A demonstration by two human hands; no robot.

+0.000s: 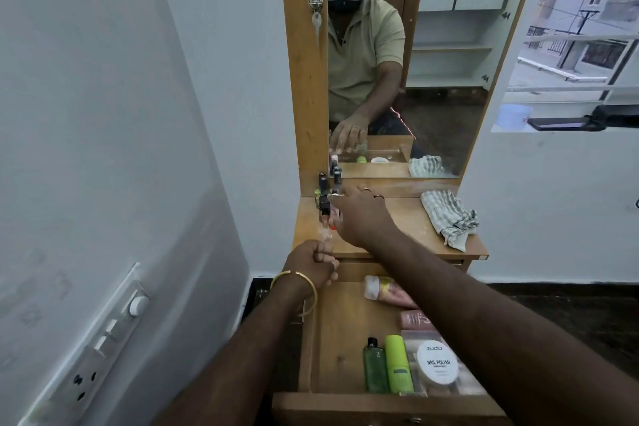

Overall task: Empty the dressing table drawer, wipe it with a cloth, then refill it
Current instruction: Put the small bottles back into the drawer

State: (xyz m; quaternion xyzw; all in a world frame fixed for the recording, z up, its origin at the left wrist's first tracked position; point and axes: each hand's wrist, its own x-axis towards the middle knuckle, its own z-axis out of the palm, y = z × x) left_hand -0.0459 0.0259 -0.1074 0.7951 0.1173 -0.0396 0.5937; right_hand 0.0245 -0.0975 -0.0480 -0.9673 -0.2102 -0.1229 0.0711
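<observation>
The wooden drawer [340, 332] stands pulled out below the dressing table top [404, 218]. Inside it lie a dark green bottle [374, 368], a lime green tube [397, 365], a white nail polish remover tub [437, 361] and pink tubes [390, 290]. My right hand [359, 214] reaches across to the table top's far left, its fingers closed around small nail polish bottles [325, 204] standing there. My left hand [313, 263], with a gold bangle, is a closed fist at the table's front left edge; whether it holds anything is hidden. A checked cloth [449, 218] lies crumpled on the table's right.
A mirror [408, 62] in a wooden frame rises behind the table, with a lock and key [315, 10] on its left panel. A white wall with a switch and socket plate [103, 346] is close on the left. A window opens at the right.
</observation>
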